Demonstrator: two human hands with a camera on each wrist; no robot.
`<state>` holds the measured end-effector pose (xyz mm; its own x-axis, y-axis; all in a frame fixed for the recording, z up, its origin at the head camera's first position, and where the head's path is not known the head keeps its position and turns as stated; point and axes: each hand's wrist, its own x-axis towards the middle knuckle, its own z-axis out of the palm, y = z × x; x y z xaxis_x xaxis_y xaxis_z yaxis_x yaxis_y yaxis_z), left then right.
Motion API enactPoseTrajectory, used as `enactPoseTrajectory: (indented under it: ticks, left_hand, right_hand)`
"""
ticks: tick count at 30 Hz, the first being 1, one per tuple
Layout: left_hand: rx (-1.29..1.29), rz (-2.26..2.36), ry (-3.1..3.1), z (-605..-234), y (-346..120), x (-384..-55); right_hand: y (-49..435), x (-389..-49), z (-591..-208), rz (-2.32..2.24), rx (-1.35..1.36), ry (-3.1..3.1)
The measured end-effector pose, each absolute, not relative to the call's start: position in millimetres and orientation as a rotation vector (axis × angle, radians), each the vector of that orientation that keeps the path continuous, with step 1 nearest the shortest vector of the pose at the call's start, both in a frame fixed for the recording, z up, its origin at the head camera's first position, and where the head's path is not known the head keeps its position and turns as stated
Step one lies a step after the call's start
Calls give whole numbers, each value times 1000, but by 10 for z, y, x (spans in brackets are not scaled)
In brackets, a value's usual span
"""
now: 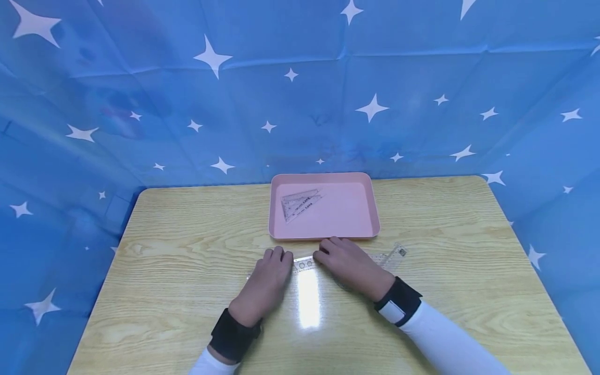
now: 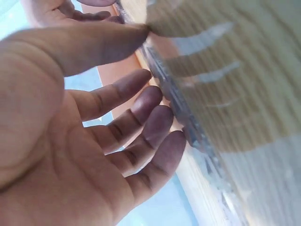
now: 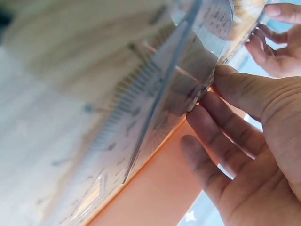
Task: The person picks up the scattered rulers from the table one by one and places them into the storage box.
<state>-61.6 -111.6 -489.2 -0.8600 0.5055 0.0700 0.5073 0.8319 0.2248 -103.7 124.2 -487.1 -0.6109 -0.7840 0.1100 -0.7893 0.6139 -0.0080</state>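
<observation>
A clear plastic ruler (image 1: 304, 264) with hexagon cut-outs lies on the table in front of the pink tray. My left hand (image 1: 271, 277) pinches its left part; in the left wrist view the thumb and fingertips (image 2: 171, 141) meet along the ruler's edge. My right hand (image 1: 352, 265) pinches the same ruler farther right, thumb and fingertips (image 3: 195, 113) at its edge in the right wrist view. Under and beyond the right hand lies another clear ruler-like piece (image 1: 395, 256), tilted. Tick marks on clear plastic (image 3: 124, 101) show large in the right wrist view.
The pink tray (image 1: 328, 237) stands at the back middle of the wooden table (image 1: 187, 312), just beyond both hands. Inside it lie clear set squares (image 1: 300, 202) on the left side. A blue star-patterned cloth (image 1: 319, 104) hangs behind the table and at its sides.
</observation>
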Motion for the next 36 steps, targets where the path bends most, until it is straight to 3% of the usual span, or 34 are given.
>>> enactPoseTrajectory:
  ticks: [36]
  left_hand:
    - [-521, -622, -3138, -4880, -1446, -594]
  right_hand:
    - [1128, -1006, -4866, 34, 1308, -2649]
